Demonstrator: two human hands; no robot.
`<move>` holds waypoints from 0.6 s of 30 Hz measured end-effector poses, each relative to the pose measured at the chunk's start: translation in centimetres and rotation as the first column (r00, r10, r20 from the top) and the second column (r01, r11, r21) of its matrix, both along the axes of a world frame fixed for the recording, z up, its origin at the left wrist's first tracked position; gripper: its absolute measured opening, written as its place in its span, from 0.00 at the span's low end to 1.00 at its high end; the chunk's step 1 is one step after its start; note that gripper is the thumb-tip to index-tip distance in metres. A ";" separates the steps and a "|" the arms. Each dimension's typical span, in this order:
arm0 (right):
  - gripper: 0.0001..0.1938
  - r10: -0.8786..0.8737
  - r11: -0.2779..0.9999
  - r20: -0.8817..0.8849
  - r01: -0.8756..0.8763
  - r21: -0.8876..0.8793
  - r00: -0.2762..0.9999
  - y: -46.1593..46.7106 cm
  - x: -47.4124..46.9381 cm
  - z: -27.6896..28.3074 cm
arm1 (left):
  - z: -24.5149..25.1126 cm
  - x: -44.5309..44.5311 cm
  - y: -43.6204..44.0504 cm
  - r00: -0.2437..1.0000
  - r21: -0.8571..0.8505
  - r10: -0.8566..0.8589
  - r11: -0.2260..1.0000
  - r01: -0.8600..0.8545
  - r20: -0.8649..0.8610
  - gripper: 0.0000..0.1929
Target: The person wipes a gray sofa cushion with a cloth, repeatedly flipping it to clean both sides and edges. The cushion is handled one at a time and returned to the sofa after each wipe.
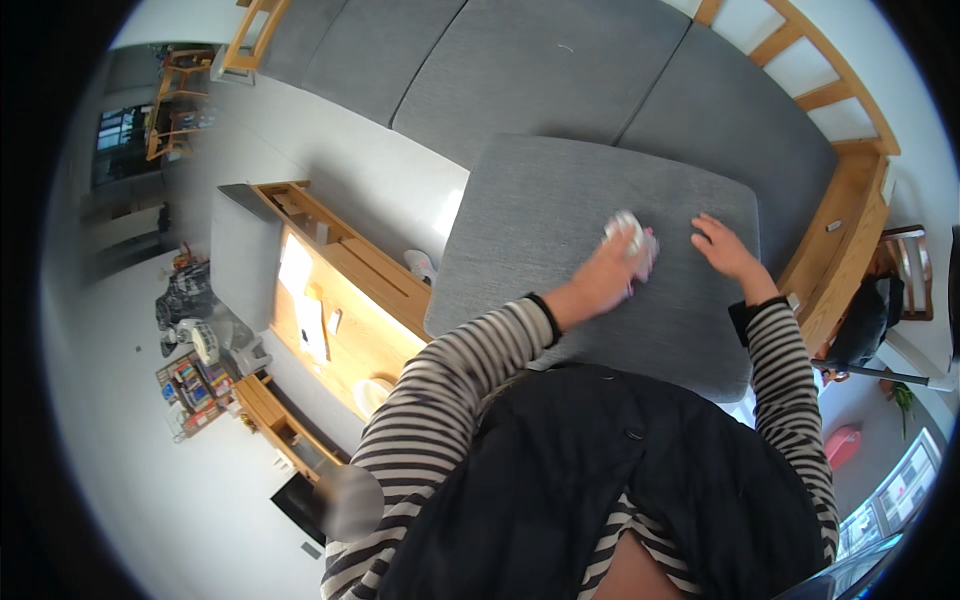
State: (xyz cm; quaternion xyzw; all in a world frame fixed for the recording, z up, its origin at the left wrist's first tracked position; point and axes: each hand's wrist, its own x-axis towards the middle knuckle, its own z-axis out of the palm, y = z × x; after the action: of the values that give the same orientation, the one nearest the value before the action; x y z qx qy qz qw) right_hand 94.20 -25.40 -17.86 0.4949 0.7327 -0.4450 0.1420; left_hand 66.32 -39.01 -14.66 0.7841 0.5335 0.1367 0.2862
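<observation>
My left hand (598, 276) is closed around a crumpled white and pink cloth (628, 231), slightly blurred, over a grey upholstered cushion (517, 217). To its right, my right hand (721, 246) holds nothing. Its fingers are spread low over the same cushion, near the right edge; whether they touch the fabric I cannot tell. The cushion juts toward me from a long grey sofa seat (540, 67). A thin pale strand (565, 48) lies on the far seat section.
A wooden armrest ledge (844, 217) with a small white object (833, 225) runs along the right. At left stands a wooden coffee table (360, 337) with papers and a round white item (372, 395). A shoe (420, 264) rests on the floor between table and cushion.
</observation>
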 end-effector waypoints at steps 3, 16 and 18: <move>0.29 0.129 0.991 0.087 -0.124 -0.057 0.988 -3.3 1.2 2.9 | -0.8 1.0 -2.8 0.990 -0.152 -0.116 0.983 0.104 -0.074 0.35; 0.29 -0.099 0.948 0.094 0.065 0.312 0.991 -15.9 8.3 6.5 | 3.0 -25.7 -10.1 0.758 -0.245 0.353 0.799 -0.549 -0.548 0.35; 0.27 -0.166 0.914 0.041 0.138 0.382 0.985 -17.4 8.8 5.7 | 5.4 -26.4 -9.4 0.751 -0.261 0.408 0.761 -0.594 -0.520 0.35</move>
State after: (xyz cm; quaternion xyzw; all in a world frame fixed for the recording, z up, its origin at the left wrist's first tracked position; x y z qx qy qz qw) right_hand 103.00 -42.80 -12.18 0.5844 0.7581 -0.2872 0.0356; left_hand 39.94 -48.37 -9.30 0.5385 0.7940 -0.0830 0.2696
